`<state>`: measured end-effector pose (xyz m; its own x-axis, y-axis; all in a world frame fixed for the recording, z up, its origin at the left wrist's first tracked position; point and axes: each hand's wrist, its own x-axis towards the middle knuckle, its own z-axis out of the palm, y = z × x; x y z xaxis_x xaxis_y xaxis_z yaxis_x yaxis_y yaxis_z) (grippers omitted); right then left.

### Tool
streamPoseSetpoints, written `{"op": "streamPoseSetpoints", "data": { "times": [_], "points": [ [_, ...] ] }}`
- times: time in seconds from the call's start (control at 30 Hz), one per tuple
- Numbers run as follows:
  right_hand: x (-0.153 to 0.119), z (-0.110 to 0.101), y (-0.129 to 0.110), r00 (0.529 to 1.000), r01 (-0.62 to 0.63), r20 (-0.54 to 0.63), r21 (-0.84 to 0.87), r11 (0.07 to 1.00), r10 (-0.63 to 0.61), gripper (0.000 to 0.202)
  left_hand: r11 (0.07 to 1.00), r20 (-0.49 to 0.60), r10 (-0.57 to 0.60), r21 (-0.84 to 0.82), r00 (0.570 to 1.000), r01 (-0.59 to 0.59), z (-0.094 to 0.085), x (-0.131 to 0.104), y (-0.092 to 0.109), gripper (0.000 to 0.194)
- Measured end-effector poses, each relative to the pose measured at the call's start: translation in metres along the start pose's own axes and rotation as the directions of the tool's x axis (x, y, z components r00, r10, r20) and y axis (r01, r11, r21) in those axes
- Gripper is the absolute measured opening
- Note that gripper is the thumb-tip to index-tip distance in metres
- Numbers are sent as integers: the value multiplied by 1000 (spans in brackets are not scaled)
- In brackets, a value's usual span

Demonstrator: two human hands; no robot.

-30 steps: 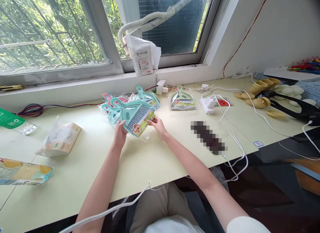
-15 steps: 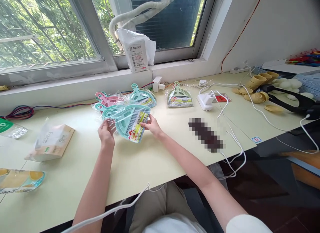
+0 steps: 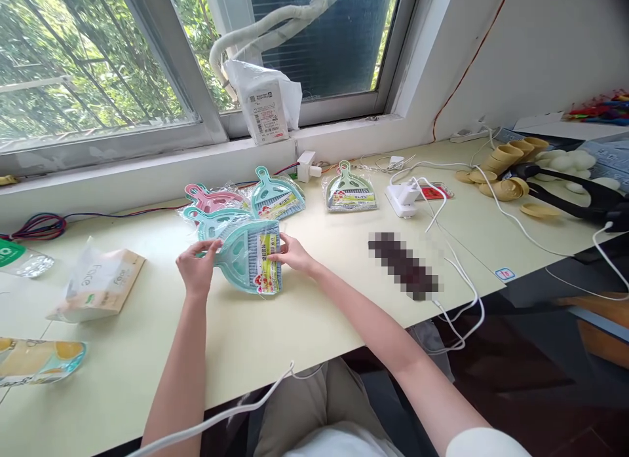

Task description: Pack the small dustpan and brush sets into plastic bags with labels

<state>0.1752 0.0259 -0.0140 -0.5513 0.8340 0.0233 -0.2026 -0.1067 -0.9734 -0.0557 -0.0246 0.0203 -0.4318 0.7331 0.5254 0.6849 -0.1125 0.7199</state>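
1. The teal plastic dustpan-and-brush set [image 3: 236, 259] in clear wrap is at the near side of similar sets, handle leftward; whether it touches the pale yellow surface [image 3: 304, 319] is unclear
2. The left hand [image 3: 196, 272] has its grip closed on the handle end
3. The right hand [image 3: 297, 256] has its grip closed on the labelled bristle edge
4. Just behind lie a pink plastic set [image 3: 216, 198] and two teal ones
5. A light green plastic set [image 3: 348, 194] lies apart, near a white plug adapter [image 3: 403, 199]
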Motion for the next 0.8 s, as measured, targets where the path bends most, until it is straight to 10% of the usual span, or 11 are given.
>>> {"op": "streamPoseSetpoints", "data": {
  "times": [0.13,0.27,0.33,0.47,0.57,0.67,0.8],
  "points": [
    [0,-4,-4,998,15,-67,12,1000,-14,61,977,-299,-196,-140,934,160,-15,15,-31,23],
    [1,-11,-7,979,48,-201,85,995,-30,58,844,-632,-404,23,662,536,-52,27,-62,29],
    [1,-12,-7,969,60,-246,127,990,-28,56,763,-703,-388,119,597,636,-63,25,-64,65],
    [0,-12,-7,959,94,-282,183,979,-39,53,935,-623,54,306,780,179,-40,8,-29,89],
    [-2,-12,-9,962,123,-264,203,971,-67,55,976,-180,-23,-215,983,-16,6,-10,7,68],
    [-2,-14,-13,978,110,-196,186,976,-73,55,796,311,-91,-548,946,256,45,-30,27,61],
    [4,-24,-15,946,98,-313,37,994,-82,39,693,341,-182,-622,922,366,61,-44,26,60]
  ]
}}
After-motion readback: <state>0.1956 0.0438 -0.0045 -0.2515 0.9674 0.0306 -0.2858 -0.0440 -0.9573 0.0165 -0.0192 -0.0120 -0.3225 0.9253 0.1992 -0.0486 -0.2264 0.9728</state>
